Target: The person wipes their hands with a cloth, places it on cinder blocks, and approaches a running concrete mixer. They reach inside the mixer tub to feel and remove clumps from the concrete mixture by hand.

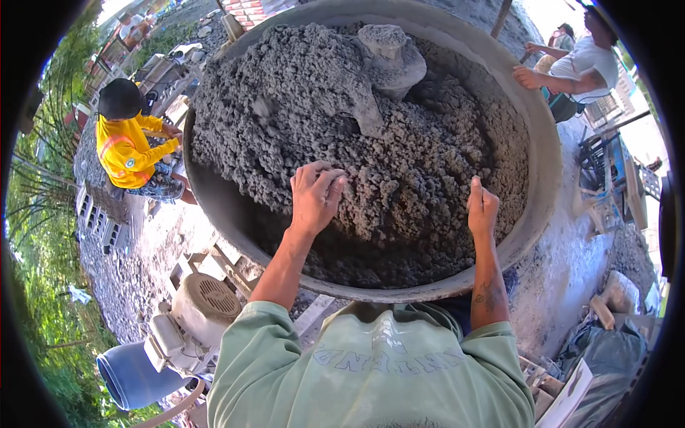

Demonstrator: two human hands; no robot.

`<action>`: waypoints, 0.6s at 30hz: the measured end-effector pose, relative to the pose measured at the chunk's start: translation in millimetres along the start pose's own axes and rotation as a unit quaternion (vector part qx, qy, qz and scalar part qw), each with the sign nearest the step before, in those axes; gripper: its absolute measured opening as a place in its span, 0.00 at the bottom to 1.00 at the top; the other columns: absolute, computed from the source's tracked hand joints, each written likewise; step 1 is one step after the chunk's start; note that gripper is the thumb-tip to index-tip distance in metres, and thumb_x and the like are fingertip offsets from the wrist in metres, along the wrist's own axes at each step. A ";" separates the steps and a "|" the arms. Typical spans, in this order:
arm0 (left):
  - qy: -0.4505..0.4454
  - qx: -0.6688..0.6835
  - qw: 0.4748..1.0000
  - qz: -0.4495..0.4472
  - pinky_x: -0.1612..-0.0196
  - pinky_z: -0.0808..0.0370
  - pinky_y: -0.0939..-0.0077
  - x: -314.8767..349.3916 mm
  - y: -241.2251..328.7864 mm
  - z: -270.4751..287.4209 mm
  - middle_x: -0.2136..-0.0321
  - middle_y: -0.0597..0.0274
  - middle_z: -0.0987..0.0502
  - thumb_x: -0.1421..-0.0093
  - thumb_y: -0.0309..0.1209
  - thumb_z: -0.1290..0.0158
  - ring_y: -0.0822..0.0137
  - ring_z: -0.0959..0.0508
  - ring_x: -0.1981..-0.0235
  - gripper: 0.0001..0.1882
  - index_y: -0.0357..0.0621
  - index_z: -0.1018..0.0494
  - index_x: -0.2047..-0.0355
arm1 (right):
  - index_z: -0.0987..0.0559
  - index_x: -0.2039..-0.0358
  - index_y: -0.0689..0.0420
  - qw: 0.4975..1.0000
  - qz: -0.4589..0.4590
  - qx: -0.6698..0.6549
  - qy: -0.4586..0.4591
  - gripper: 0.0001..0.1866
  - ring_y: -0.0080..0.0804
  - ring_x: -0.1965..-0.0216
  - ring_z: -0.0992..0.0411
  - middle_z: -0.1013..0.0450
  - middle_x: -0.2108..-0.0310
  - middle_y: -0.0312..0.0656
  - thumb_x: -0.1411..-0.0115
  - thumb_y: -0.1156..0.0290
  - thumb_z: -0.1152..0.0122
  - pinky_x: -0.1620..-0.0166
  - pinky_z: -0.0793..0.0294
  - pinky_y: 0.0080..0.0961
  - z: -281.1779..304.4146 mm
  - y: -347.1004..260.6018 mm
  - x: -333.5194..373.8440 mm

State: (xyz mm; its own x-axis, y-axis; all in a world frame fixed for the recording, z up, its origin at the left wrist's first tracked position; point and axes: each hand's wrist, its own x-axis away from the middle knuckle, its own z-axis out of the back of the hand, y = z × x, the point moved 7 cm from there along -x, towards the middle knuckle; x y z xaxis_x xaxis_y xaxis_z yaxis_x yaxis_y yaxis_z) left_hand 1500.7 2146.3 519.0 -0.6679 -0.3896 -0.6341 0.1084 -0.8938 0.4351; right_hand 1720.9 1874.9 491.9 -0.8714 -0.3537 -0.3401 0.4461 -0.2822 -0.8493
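Observation:
A large round mixing pan (pixel 548 143) stands before me, filled with lumpy grey concrete mix (pixel 300 93). A mortar-caked hub (pixel 392 63) rises from it toward the far side, with a paddle arm (pixel 365 114) reaching down into the mix. My left hand (pixel 315 196) is above the near-middle of the mix, back of the hand up, fingers bent and closed; what they may hold is hidden. Over the right part of the pan my right hand (pixel 483 205) makes a fist, thumb on top. Whether anything is inside it cannot be seen.
At the left rim stands a person in a yellow shirt (pixel 127 150); another in a pale shirt (pixel 585 68) is at the right rim. A motor (pixel 210 299) and a blue barrel (pixel 139 374) lie lower left. Dark sheeting (pixel 606 364) and wood scraps are lower right.

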 end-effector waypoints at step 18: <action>0.251 -0.063 0.966 0.014 0.47 0.35 0.66 -32.6 -55.7 187.6 0.57 0.54 0.27 0.38 0.35 0.50 0.57 0.30 0.51 0.15 0.41 0.26 0.53 | 0.35 0.84 0.57 0.981 0.116 0.040 0.147 0.22 0.16 0.84 0.46 0.41 0.88 0.34 0.33 0.61 0.52 0.80 0.51 0.24 -37.4 -30.8 20.6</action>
State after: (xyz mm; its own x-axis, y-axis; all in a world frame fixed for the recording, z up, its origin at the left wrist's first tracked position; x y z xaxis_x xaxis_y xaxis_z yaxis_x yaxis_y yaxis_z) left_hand 1378.3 2250.5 635.4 -0.2261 -0.4452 -0.8664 0.2312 -0.8885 0.3963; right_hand 1681.6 1909.7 495.9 -0.7606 -0.1470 -0.6324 0.6437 -0.2971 -0.7052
